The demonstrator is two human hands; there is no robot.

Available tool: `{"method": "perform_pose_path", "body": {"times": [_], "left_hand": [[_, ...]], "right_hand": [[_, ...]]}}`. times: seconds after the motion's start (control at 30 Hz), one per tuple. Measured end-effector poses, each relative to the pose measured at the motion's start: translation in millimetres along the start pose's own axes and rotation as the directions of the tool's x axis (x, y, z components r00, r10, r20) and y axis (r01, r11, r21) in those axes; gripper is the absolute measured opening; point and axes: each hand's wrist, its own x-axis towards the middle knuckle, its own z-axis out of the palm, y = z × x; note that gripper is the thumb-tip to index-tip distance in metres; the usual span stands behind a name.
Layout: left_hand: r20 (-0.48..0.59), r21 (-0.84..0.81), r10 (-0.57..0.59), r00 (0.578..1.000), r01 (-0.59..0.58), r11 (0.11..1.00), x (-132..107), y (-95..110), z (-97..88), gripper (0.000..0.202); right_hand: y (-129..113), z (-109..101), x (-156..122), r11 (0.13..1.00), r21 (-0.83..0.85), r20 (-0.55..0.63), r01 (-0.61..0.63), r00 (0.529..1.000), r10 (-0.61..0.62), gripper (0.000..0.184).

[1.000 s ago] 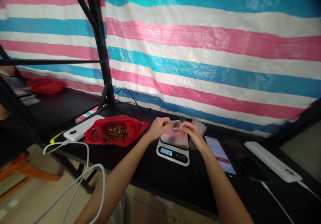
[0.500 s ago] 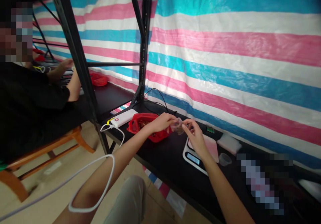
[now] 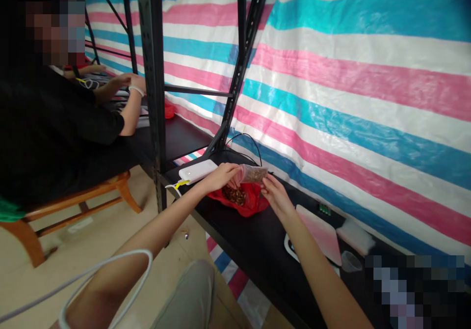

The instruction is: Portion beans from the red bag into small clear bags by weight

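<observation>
Clear, brown-filled plastic pouch (image 3: 254,174): my left hand (image 3: 225,175) and right hand (image 3: 276,195) pinch opposite ends, best kept level, lightly gripped.

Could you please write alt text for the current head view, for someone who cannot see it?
The left hand and right hand hold a small clear bag, brownish inside, by an open red bag of brown pieces on a black table. A white scale lies to the right; a co-worker in black is at left.
</observation>
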Motion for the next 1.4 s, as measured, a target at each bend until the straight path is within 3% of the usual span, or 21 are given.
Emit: {"method": "perform_pose_path", "body": {"times": [0.17,0.23,0.4,0.53,0.8,0.93,1.13,1.4], "left_hand": [[-0.241,0.337,0.185,0.953,-0.096,0.937,-9.1,8.2,-14.6,0.030],[-0.225,0.395,0.236,0.945,-0.133,0.909,-11.0,12.7,-17.2,0.029],[-0.124,0.428,0.228,0.966,-0.155,0.890,-11.4,15.2,-13.3,0.038],[-0.106,0.471,0.285,0.953,-0.204,0.858,-8.6,10.3,-10.9,0.027],[-0.157,0.336,0.280,0.947,-0.215,0.917,-5.5,4.2,-13.5,0.019],[-0.124,0.324,0.253,0.959,-0.202,0.924,-8.2,8.8,-12.8,0.026],[-0.148,0.470,0.306,0.940,-0.206,0.859,-9.7,13.4,-12.7,0.029],[-0.175,0.603,0.281,0.944,-0.123,0.788,-12.3,17.8,-14.0,0.027]], "right_hand": [[-6.1,1.4,15.0,0.974,-0.212,0.037,0.083,0.996,-0.077,0.038],[-9.8,5.4,17.0,0.948,-0.286,0.080,0.138,0.990,-0.120,0.036],[-21.9,18.1,20.8,0.858,-0.415,0.237,0.304,0.946,-0.221,0.028],[-30.3,24.1,22.4,0.785,-0.499,0.286,0.366,0.925,-0.250,0.028],[-21.6,20.7,20.6,0.862,-0.416,0.208,0.290,0.953,-0.220,0.029],[-17.9,23.1,20.5,0.867,-0.387,0.197,0.314,0.947,-0.255,0.025],[-23.7,32.3,17.5,0.853,-0.408,0.176,0.326,0.945,-0.278,0.025],[-26.1,33.5,18.7,0.839,-0.432,0.128,0.331,0.943,-0.306,0.024]]}}
